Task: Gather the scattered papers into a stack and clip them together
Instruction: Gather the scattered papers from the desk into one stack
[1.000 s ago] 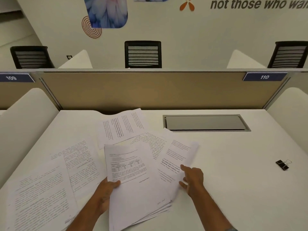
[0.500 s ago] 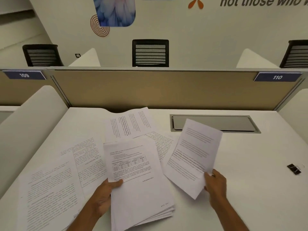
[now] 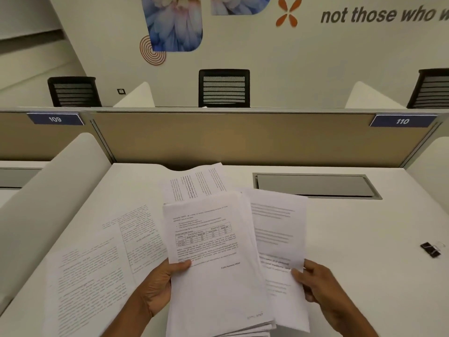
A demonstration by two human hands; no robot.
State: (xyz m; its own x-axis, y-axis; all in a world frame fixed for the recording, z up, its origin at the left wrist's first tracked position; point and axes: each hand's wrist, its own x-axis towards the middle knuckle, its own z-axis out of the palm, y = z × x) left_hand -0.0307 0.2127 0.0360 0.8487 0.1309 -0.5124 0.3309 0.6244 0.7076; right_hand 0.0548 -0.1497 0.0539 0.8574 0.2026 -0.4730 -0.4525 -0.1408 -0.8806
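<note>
Holding stack (image 3: 213,276) by left edge in left grip (image 3: 158,288) as base; pinching 1 sheet (image 3: 279,227) in right grip (image 3: 323,288) just beside it, likely for adding. Noting binder clip (image 3: 431,249) well apart on desk (image 3: 364,239).

A white desk (image 3: 364,239) is stretching out beneath the left hand (image 3: 158,288) and the right hand (image 3: 323,290). Ahead of the right hand, a grey metal hatch (image 3: 315,186) is sitting flush in the desktop. Further ahead of both, a tan partition (image 3: 243,139) is running across, carrying blue plates reading 109 (image 3: 55,119) and 110 (image 3: 402,121). Past it black slatted chairs (image 3: 224,88) are standing against a wall — a blue flower print (image 3: 173,23) and dark lettering (image 3: 381,15) are showing there. Out left of the left hand, a white curved divider (image 3: 48,190) is rising.
</note>
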